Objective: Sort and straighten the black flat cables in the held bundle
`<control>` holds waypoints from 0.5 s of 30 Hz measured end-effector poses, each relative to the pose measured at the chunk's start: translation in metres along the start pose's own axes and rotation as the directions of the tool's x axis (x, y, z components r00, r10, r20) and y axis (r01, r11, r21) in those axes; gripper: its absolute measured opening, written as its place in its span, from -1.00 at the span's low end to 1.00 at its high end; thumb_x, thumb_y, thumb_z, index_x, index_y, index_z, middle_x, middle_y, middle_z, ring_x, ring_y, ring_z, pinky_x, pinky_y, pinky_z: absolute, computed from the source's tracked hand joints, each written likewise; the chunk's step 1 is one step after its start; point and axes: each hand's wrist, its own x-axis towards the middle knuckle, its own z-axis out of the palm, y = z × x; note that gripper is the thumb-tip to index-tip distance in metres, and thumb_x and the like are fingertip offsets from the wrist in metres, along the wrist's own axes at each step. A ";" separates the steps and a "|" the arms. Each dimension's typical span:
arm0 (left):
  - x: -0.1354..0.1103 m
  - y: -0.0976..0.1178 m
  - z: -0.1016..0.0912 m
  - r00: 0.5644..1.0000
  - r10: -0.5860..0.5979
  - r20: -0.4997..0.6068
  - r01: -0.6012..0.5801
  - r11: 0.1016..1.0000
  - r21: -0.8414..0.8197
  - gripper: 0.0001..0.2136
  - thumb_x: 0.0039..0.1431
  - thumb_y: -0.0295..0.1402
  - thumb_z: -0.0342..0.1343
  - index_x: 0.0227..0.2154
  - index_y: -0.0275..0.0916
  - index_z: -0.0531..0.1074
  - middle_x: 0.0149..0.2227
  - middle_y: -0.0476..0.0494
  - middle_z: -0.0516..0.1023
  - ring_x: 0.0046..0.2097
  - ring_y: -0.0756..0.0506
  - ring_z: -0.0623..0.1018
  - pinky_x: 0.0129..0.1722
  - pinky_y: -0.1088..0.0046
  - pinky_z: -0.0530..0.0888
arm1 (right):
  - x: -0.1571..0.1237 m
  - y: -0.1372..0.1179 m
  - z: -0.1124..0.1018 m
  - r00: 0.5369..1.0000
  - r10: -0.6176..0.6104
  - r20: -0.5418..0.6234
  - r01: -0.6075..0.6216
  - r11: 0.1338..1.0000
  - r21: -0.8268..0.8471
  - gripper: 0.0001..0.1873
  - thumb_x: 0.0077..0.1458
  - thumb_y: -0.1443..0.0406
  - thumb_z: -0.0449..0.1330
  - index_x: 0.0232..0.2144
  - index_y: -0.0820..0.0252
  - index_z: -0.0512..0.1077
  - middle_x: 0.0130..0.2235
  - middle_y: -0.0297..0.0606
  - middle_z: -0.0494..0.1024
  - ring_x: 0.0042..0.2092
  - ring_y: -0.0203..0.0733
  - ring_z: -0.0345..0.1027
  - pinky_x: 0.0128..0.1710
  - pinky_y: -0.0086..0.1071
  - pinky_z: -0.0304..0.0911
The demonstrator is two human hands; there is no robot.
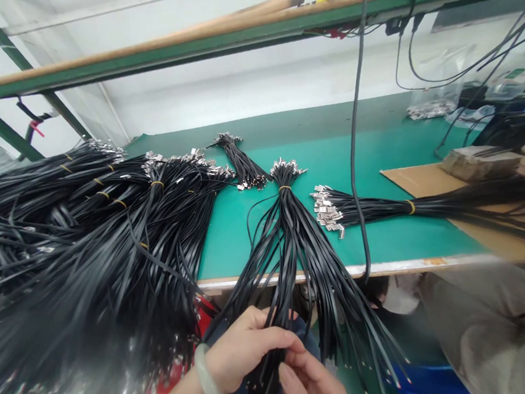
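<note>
Closed and gripping: left hand (240,356), with jade bangle (208,377), and right hand (314,385), both pinched on a bundle of black flat cables (290,268), held just past the edge of the green workbench (401,247), beside a heaped pile of banded cable bundles (80,204).

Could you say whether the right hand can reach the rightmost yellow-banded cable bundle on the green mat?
Probably yes: only a hanging dark cable crosses the way from the right hand to the bundle.

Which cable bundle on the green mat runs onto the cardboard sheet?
The rightmost bundle, yellow-tied, lying crosswise with its metal terminals pointing left; it alone reaches the cardboard.
</note>
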 end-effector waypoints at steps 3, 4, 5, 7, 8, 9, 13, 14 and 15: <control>0.000 -0.001 -0.001 0.997 0.073 -0.007 -0.073 0.996 0.055 -0.82 -0.13 -0.36 0.19 -0.45 -0.38 0.54 -0.50 -0.12 0.51 -0.40 -0.02 0.43 -0.31 0.47 0.33 | 0.006 -0.004 0.004 0.999 -0.019 -0.038 0.017 0.997 -0.070 -0.78 -0.09 0.18 0.23 -0.46 0.24 0.51 -0.32 -0.20 0.54 -0.27 -0.21 0.36 -0.24 -0.49 0.31; 0.000 -0.001 -0.001 0.997 0.078 -0.013 -0.077 0.995 0.066 -0.79 -0.13 -0.35 0.20 -0.41 -0.37 0.54 -0.49 -0.11 0.51 -0.40 -0.02 0.43 -0.31 0.47 0.32 | 0.006 -0.005 0.003 0.999 -0.027 -0.045 0.023 0.996 -0.086 -0.78 -0.10 0.18 0.23 -0.49 0.24 0.52 -0.34 -0.21 0.54 -0.29 -0.21 0.36 -0.26 -0.51 0.30; 0.000 -0.002 -0.001 0.997 0.076 -0.020 -0.075 0.995 0.071 -0.76 -0.14 -0.34 0.21 -0.36 -0.36 0.53 -0.49 -0.10 0.52 -0.40 -0.01 0.42 -0.32 0.47 0.32 | 0.005 -0.006 0.002 0.998 -0.031 -0.048 0.026 0.994 -0.104 -0.78 -0.10 0.18 0.23 -0.52 0.25 0.52 -0.38 -0.22 0.54 -0.32 -0.23 0.35 -0.30 -0.53 0.30; 0.000 -0.003 -0.002 0.997 0.070 -0.025 -0.068 0.995 0.073 -0.71 -0.15 -0.35 0.22 -0.30 -0.35 0.51 -0.48 -0.10 0.52 -0.41 -0.01 0.42 -0.34 0.48 0.31 | 0.003 -0.008 0.000 0.998 -0.034 -0.055 0.026 0.990 -0.140 -0.77 -0.09 0.18 0.22 -0.53 0.25 0.53 -0.48 -0.26 0.53 -0.40 -0.26 0.34 -0.39 -0.55 0.28; 0.001 -0.004 -0.001 0.997 0.070 -0.025 -0.068 0.995 0.076 -0.72 -0.15 -0.35 0.22 -0.31 -0.35 0.51 -0.48 -0.10 0.51 -0.41 -0.01 0.41 -0.35 0.49 0.31 | 0.002 -0.009 -0.001 0.998 -0.032 -0.061 0.022 0.988 -0.156 -0.77 -0.09 0.18 0.22 -0.51 0.25 0.54 -0.51 -0.28 0.52 -0.43 -0.27 0.33 -0.41 -0.55 0.28; 0.002 -0.005 -0.001 0.997 0.073 -0.024 -0.071 0.994 0.079 -0.73 -0.15 -0.35 0.23 -0.33 -0.36 0.52 -0.49 -0.10 0.51 -0.42 0.00 0.41 -0.36 0.49 0.30 | 0.001 -0.010 -0.002 0.997 -0.032 -0.067 0.020 0.985 -0.170 -0.78 -0.10 0.19 0.22 -0.49 0.25 0.54 -0.52 -0.29 0.51 -0.44 -0.27 0.33 -0.42 -0.56 0.27; 0.005 -0.008 -0.001 0.997 0.078 -0.028 -0.076 0.995 0.072 -0.78 -0.17 -0.36 0.24 -0.42 -0.40 0.52 -0.56 -0.06 0.45 -0.50 0.05 0.33 -0.45 0.53 0.26 | -0.001 -0.013 -0.004 0.995 -0.040 -0.090 0.019 0.976 -0.218 -0.76 -0.09 0.19 0.21 -0.45 0.24 0.56 -0.56 -0.32 0.49 -0.46 -0.28 0.34 -0.45 -0.57 0.27; 0.005 -0.009 -0.001 0.996 0.081 -0.027 -0.079 0.995 0.068 -0.79 -0.17 -0.36 0.24 -0.43 -0.40 0.52 -0.57 -0.05 0.43 -0.51 0.05 0.32 -0.46 0.53 0.25 | -0.001 -0.013 -0.004 0.995 -0.044 -0.091 0.022 0.974 -0.226 -0.75 -0.08 0.18 0.20 -0.44 0.24 0.56 -0.56 -0.31 0.49 -0.47 -0.28 0.35 -0.46 -0.57 0.27; 0.006 -0.009 -0.001 0.996 0.086 -0.028 -0.084 0.994 0.065 -0.79 -0.17 -0.36 0.24 -0.44 -0.40 0.53 -0.57 -0.05 0.43 -0.51 0.06 0.31 -0.47 0.54 0.24 | -0.001 -0.014 -0.004 0.995 -0.046 -0.092 0.024 0.972 -0.232 -0.74 -0.08 0.17 0.20 -0.44 0.25 0.56 -0.56 -0.31 0.50 -0.47 -0.28 0.35 -0.46 -0.57 0.27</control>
